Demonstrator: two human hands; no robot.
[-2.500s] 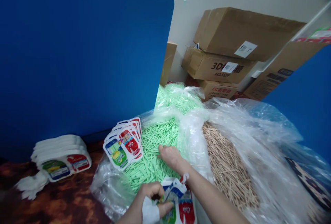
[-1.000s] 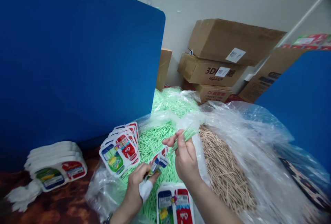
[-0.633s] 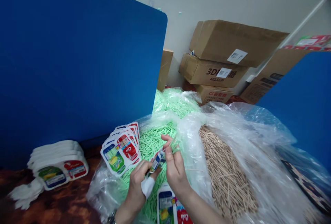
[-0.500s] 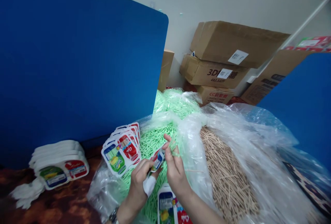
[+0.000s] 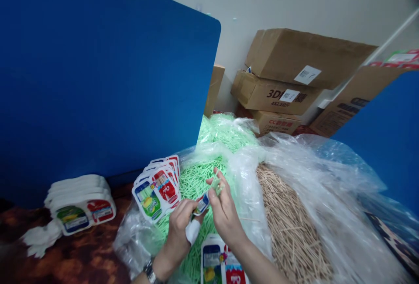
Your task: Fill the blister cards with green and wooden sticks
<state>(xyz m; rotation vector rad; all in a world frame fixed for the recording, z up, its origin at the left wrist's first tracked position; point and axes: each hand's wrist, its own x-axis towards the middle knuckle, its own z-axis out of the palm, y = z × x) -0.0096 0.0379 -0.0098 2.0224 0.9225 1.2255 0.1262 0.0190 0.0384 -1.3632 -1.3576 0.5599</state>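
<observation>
My left hand (image 5: 176,231), with a wristwatch, is closed on a small bottle-shaped candy pack (image 5: 202,204), tilted, its printed blue-and-red face partly showing. A white piece (image 5: 193,231) shows under the fingers. Beside it, my right hand (image 5: 225,214) pinches a few thin green sticks (image 5: 216,182) at the pack's upper end. Below both hands lies a bag of loose green sticks (image 5: 191,174). A fan of two-bottle packs (image 5: 147,201) rests on the bag to the left, and another two-bottle pack (image 5: 211,260) lies near me, partly hidden by my right forearm.
Brown sticks (image 5: 291,223) fill an open plastic bag (image 5: 327,179) on the right. A stack of white-edged packs (image 5: 78,188) stands at left beside a crumpled white tissue (image 5: 42,238). Blue panels (image 5: 108,74) flank the space; cardboard boxes (image 5: 278,96) are piled behind.
The view has shifted slightly, so everything sits a little further right. The pack in my left hand has turned a little, and my right fingers with the green sticks have closed in.
</observation>
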